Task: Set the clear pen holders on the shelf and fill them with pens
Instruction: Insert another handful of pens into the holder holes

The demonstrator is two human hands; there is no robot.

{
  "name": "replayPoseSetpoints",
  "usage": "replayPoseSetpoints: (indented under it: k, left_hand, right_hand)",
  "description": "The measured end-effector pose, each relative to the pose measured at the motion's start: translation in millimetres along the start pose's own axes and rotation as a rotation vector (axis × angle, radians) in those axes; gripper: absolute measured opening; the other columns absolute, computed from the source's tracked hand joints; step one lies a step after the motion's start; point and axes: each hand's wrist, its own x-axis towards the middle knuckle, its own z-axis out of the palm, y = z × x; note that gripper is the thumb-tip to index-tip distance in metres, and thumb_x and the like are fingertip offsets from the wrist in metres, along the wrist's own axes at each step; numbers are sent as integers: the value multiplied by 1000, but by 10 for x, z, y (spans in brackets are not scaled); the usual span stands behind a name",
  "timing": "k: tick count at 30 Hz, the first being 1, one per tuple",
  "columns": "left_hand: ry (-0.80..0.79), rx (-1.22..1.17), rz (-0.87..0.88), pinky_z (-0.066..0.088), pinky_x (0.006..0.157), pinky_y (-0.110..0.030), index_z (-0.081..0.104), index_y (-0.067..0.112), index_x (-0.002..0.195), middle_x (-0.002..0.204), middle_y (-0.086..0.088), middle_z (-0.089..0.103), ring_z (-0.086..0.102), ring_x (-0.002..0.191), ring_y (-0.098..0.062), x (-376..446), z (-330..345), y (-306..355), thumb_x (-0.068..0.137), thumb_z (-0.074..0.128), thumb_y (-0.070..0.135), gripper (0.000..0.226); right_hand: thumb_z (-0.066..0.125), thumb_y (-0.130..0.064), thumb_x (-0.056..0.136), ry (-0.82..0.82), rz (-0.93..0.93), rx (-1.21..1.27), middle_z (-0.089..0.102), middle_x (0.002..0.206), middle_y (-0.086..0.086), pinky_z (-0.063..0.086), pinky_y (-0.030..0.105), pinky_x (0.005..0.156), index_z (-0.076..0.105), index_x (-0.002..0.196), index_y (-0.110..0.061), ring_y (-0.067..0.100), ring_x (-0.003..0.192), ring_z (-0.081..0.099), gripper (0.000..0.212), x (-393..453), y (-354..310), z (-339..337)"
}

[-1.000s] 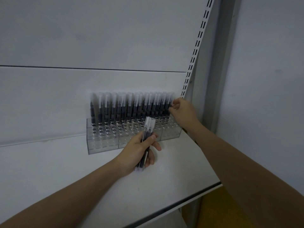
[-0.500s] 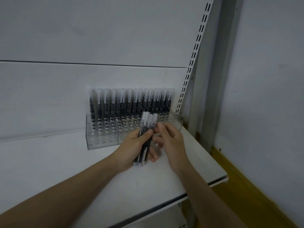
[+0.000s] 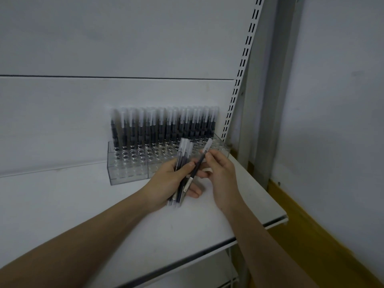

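Observation:
Clear pen holders [image 3: 128, 171] stand side by side on the white shelf [image 3: 87, 204], against the back panel. Their back rows hold several upright black pens with frosted caps [image 3: 162, 125]; the front rows of holes show no pens. My left hand [image 3: 166, 181] grips a bundle of pens [image 3: 182, 159] just in front of the holders. My right hand [image 3: 220, 169] pinches a single pen [image 3: 200, 163] that slants up to the right, its lower end still beside the bundle.
A slotted metal upright [image 3: 242, 65] runs up the right side of the shelf. The shelf's front edge [image 3: 276, 222] ends at the right, with a yellow-brown floor [image 3: 311, 235] and a grey wall [image 3: 342, 100] beyond. A lower shelf shows underneath.
My right hand came back from the right end of the pen row to the bundle and has drawn one pen out of it. My left hand has barely moved.

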Motion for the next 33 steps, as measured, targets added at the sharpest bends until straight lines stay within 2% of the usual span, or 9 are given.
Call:
replayPoseSetpoints:
  k: [3,7,10,13,15,20,24,30,33]
  left_hand:
    - [0,43,25,57,51,-33,60,1,113,93,-18,73,66,55,-27,-16,1,-3,103,47,14,21]
    - [29,33,26,57,51,-34,60,3,110,88,-16,73,66,55,-28,-32,18,18,104,48,14,18]
    - [63,26,17,61,59,-37,60,3,113,93,-20,72,69,61,-30,-100,56,84,105,44,16,21]
    - [181,68,54,63,67,-39,59,7,114,103,-18,73,71,68,-30,-190,14,243,106,44,19,21]
    - [285,101,106,63,62,-38,59,8,112,100,-13,75,70,66,-29,-277,-101,412,105,45,20,20]
    - [392,131,267,44,39,-25,60,12,110,76,-4,70,55,45,-21,-599,-717,662,106,43,20,19]
    - [534,-39,264,25,39,-20,60,11,112,66,0,51,30,41,-13,-714,-1207,624,107,42,21,21]
    - [621,-152,206,24,39,-21,59,9,119,70,-2,50,27,42,-11,-596,-1460,592,105,42,18,24]
    - [599,-194,237,25,40,-22,58,9,119,72,-3,51,30,43,-12,-585,-1472,589,106,39,16,24]
  right_hand:
    - [55,-20,100,-16,-34,-38,72,89,13,56,32,75,68,103,-5,20,80,65,19,-12,1,7]
    - [60,-17,98,-7,-75,-75,73,85,2,52,17,65,69,105,-4,8,71,65,18,-54,-28,32]
    - [59,-20,98,0,-65,-101,73,88,6,52,20,66,71,101,-9,8,71,66,16,-69,-45,50]
    - [57,-21,100,24,-53,-58,70,87,5,53,26,68,71,99,-13,14,75,65,16,-6,-151,145]
    - [53,-18,102,19,-93,-11,67,85,1,52,23,65,69,103,-11,12,74,63,17,75,-292,253]
    - [52,-13,102,-133,-202,-84,69,84,4,54,24,62,64,101,-9,14,69,67,12,253,-610,689]
    - [55,-7,99,-182,-244,-210,70,88,7,56,24,62,58,109,-8,11,63,66,10,337,-631,1083]
    - [63,-14,95,-195,-370,-412,67,94,4,60,38,72,56,104,-20,21,80,68,13,380,-500,1458]
    - [62,-15,96,-204,-443,-456,65,90,0,58,31,68,56,104,-19,13,76,64,11,381,-488,1561]
